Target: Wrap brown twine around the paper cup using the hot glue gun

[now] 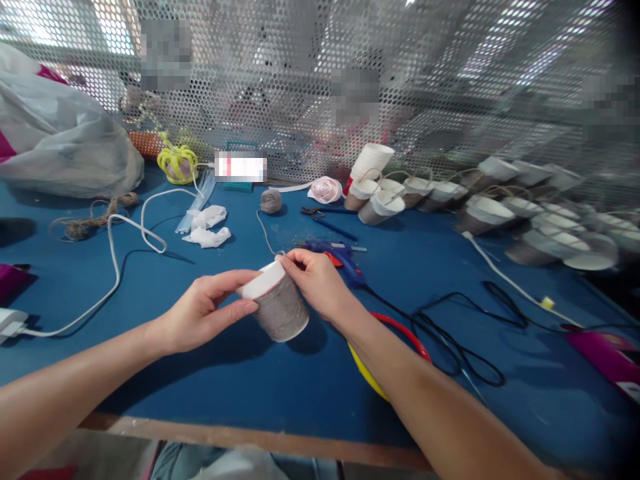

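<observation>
A paper cup (283,311) wrapped in grey yarn, its white upper band bare, is tilted above the blue table. My left hand (205,308) grips its left side, thumb on the wrapped wall and fingers at the white rim. My right hand (315,280) pinches at the far right of the rim, where the grey yarn meets the cup. From there the strand runs back to a small ball of grey yarn (271,201). Just behind my right hand lies a blue glue gun (333,253).
Several wrapped cups with handles (383,207) stand at the back right, beside a stack of white cups (373,162). Pliers (327,211), a pink ribbon roll (325,190), white scraps (207,227) and twine (95,217) lie behind. Cables (450,333) cross the right; a perforated screen (290,87) stands behind.
</observation>
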{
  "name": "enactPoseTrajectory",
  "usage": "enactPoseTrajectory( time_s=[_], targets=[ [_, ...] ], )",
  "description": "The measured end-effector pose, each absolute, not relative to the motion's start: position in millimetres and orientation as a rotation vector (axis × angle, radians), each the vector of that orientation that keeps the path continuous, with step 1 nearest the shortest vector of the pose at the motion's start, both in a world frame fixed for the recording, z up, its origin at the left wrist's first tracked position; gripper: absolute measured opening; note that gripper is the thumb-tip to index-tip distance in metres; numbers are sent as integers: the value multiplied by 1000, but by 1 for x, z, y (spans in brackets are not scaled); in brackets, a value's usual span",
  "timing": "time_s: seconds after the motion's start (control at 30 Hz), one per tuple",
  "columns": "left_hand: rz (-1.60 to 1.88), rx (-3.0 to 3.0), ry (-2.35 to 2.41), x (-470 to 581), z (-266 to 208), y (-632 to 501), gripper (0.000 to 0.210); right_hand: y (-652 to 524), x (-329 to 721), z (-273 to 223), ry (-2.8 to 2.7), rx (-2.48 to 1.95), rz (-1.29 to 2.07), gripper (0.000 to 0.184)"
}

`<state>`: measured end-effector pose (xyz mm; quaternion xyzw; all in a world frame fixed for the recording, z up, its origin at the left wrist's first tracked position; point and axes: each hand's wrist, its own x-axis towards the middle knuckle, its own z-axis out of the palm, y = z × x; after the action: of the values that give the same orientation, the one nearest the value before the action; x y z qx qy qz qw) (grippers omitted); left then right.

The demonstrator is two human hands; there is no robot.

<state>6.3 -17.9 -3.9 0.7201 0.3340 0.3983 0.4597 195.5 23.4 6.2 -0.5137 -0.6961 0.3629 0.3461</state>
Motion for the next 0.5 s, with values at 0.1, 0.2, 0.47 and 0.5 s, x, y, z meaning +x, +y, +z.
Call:
enactPoseTrajectory(
  time_s=[0.1,0.2,0.47,0.5],
  targets=[
    [984,1759,820,7,-4,-18,31,24,195,5,-1812,-1336,937,29],
    [976,1745,817,7,-4,-18,32,24,195,4,-1813,-1346,931,29],
    [1022,1827,855,6,-6,-16,31,26,194,4,-1709,-1358,1054,31],
    [1033,1834,858,5,-6,-15,31,26,195,6,-1663,-1351,1132,34]
  ],
)
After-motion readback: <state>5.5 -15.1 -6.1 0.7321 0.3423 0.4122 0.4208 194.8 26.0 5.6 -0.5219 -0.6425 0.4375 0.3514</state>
